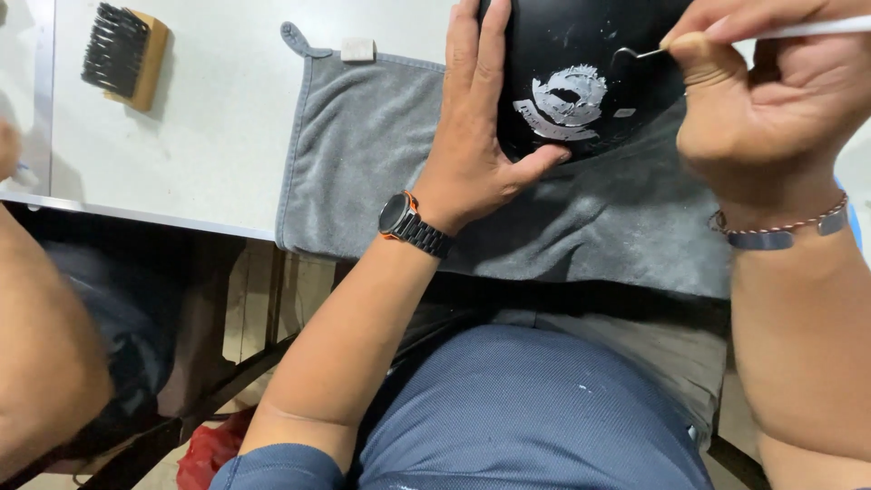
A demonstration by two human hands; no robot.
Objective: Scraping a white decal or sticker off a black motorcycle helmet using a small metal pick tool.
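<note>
A black rounded object (581,54) with a scratched silvery design (567,100) lies on a grey towel (363,145) at the table's near edge. My left hand (476,127) presses flat against its left side, thumb under the design; a black watch with orange trim sits on that wrist. My right hand (762,109) pinches a thin white-handled tool (798,29) whose small metal hook tip (635,54) touches the black surface just right of the design. A bracelet circles my right wrist.
A wooden brush with black bristles (125,53) lies at the far left of the white table (218,118). A small white block (357,49) rests at the towel's top edge. Another person's arm (41,354) is at the left. A red bag (209,449) lies on the floor.
</note>
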